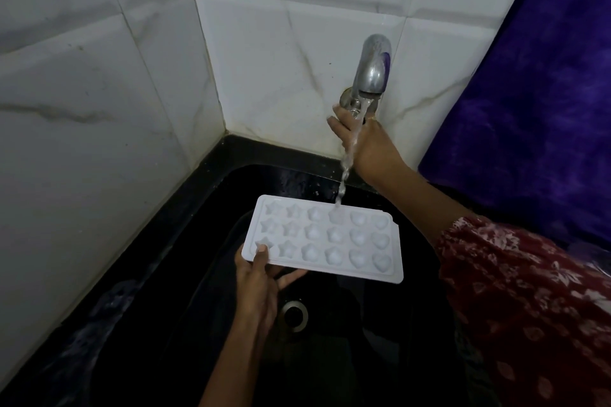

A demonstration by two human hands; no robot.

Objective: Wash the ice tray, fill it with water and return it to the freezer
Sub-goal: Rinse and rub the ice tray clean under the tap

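The left hand (256, 277) holds a white ice tray (330, 238) by its corner over the black sink (185, 274). From the tap (372, 69), water (345, 168) runs onto the tray's far side. The right hand (367, 142) holds the bottom of the tap.

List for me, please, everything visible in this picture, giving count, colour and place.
ice tray: one, white, over the sink, under the stream
tap: one, silver, on the back wall, running
water stream: one, clear, falling from tap into a far-row tray cell
sink: one, black, in the tiled corner
drain: one, metal, sink bottom
wall tiles: several, white marbled, behind and left
cloth: one, purple, far right
sleeve: one, red floral, right arm
left grip: one, holds the tray's near left corner, thumb on top
right grip: one, holds the tap's base
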